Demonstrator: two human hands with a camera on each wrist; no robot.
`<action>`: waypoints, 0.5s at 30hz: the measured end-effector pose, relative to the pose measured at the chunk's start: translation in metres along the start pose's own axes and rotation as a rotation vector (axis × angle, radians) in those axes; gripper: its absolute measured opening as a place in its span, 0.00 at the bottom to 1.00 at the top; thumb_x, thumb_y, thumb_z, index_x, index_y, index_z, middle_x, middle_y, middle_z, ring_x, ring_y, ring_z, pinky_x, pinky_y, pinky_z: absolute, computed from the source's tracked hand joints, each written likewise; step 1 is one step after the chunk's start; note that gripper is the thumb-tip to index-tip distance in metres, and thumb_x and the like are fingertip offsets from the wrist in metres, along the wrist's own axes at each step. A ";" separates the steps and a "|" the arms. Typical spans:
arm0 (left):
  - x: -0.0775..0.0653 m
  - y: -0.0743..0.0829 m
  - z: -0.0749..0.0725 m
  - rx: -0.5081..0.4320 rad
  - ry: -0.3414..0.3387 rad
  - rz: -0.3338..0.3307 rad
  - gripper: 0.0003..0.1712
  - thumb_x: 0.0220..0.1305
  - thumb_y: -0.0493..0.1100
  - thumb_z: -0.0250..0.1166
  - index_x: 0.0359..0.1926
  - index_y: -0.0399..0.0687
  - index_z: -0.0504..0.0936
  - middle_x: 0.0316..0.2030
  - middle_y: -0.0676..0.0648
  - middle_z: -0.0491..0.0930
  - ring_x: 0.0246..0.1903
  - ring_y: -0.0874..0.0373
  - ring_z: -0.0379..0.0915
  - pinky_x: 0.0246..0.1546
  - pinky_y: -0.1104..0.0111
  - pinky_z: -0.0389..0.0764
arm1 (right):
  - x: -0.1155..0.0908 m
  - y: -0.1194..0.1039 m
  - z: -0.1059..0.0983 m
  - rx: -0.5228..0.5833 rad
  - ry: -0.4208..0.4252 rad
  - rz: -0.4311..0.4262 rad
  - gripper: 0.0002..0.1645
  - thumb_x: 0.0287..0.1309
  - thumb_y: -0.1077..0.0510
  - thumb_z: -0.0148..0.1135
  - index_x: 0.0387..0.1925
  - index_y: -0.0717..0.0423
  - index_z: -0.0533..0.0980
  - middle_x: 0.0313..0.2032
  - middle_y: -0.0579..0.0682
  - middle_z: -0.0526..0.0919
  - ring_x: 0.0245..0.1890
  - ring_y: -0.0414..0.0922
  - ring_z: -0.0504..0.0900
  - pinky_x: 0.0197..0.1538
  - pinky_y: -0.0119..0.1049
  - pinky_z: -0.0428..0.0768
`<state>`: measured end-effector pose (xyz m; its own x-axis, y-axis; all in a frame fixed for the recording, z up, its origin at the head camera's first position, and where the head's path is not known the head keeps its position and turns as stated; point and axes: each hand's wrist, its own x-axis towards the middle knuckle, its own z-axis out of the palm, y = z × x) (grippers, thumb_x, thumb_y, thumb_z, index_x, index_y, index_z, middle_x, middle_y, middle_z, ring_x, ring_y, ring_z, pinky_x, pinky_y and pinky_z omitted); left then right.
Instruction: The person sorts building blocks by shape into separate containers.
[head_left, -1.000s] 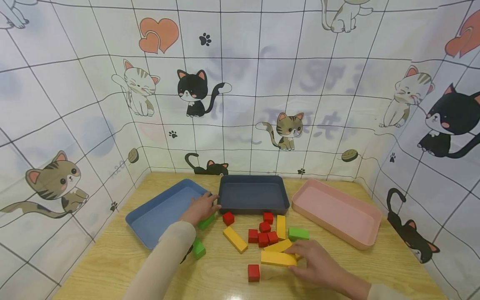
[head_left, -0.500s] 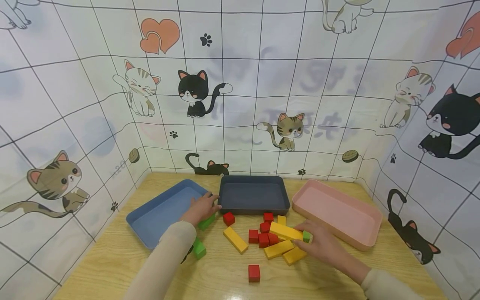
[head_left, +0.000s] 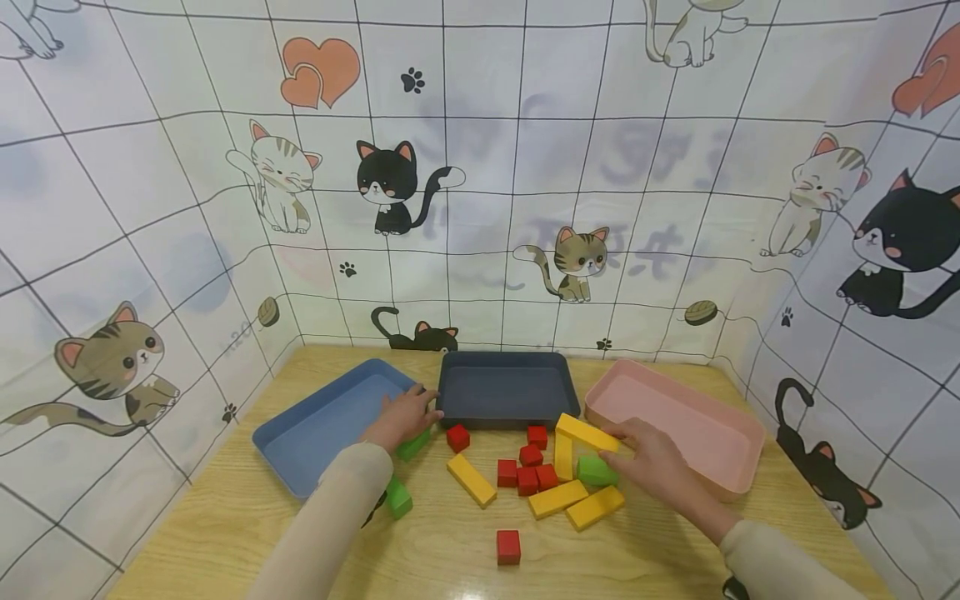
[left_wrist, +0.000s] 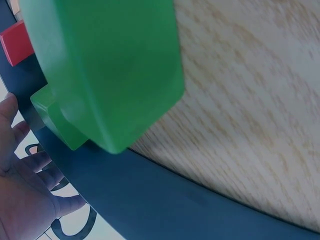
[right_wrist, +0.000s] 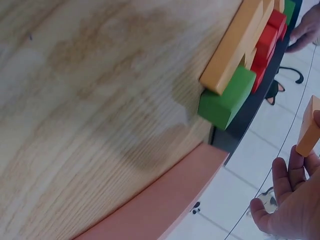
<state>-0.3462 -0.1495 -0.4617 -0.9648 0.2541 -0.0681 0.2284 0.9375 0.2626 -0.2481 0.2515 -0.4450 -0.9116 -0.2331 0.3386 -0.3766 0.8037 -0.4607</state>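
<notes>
My right hand [head_left: 651, 458] pinches a yellow rectangular block [head_left: 588, 432] between thumb and fingers, raised over a green block [head_left: 597, 470] and an upright-lying yellow block [head_left: 563, 458]. In the right wrist view the held block [right_wrist: 309, 129] shows at the right edge, other fingers spread. My left hand [head_left: 403, 419] rests by the right side of the blue tray [head_left: 315, 437], fingers loosely extended toward the dark tray [head_left: 507, 390] and holding nothing. Beneath it lies a green block [head_left: 411, 447]; another green block [head_left: 398, 497] sits by the sleeve. A large green block [left_wrist: 115, 65] fills the left wrist view.
A pink tray [head_left: 675, 417] stands behind the right hand. Several red cubes [head_left: 527, 479] cluster mid-table, with one red cube [head_left: 508, 547] nearer the front. Yellow blocks lie around them, one of them left of the cluster [head_left: 472, 480]. A cat-print cloth [head_left: 487, 167] walls the table.
My right hand has lifted the yellow block from the front of the pile and carried it back and to the right, toward the pink tray. The left hand has stayed put.
</notes>
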 end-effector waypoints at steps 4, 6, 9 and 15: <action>-0.001 0.001 -0.002 0.006 -0.006 -0.001 0.30 0.74 0.56 0.55 0.72 0.52 0.68 0.72 0.38 0.60 0.67 0.35 0.60 0.65 0.32 0.48 | 0.005 0.009 -0.003 0.031 0.009 0.088 0.19 0.56 0.53 0.73 0.47 0.57 0.83 0.42 0.50 0.83 0.41 0.51 0.80 0.43 0.48 0.77; -0.002 0.001 -0.003 0.011 -0.005 0.004 0.30 0.74 0.56 0.56 0.71 0.51 0.68 0.71 0.37 0.60 0.67 0.35 0.60 0.65 0.32 0.49 | 0.007 0.014 -0.005 0.044 0.014 0.120 0.20 0.57 0.52 0.72 0.48 0.57 0.83 0.44 0.51 0.83 0.42 0.51 0.80 0.44 0.49 0.77; -0.003 0.002 -0.003 0.014 -0.004 0.008 0.30 0.74 0.56 0.56 0.71 0.51 0.68 0.71 0.37 0.61 0.67 0.34 0.61 0.64 0.32 0.49 | 0.012 0.022 -0.007 0.053 0.015 0.148 0.22 0.59 0.51 0.70 0.51 0.59 0.81 0.47 0.54 0.83 0.44 0.51 0.79 0.46 0.49 0.77; -0.001 0.001 0.000 0.010 -0.009 0.002 0.31 0.74 0.57 0.55 0.72 0.52 0.67 0.72 0.38 0.59 0.68 0.34 0.59 0.65 0.32 0.48 | 0.019 0.037 -0.011 0.047 0.020 0.211 0.27 0.62 0.47 0.67 0.55 0.61 0.79 0.51 0.58 0.82 0.46 0.51 0.78 0.48 0.49 0.77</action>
<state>-0.3451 -0.1489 -0.4611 -0.9632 0.2577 -0.0768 0.2312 0.9394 0.2531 -0.2780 0.2823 -0.4465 -0.9679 -0.0513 0.2462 -0.1854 0.8071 -0.5605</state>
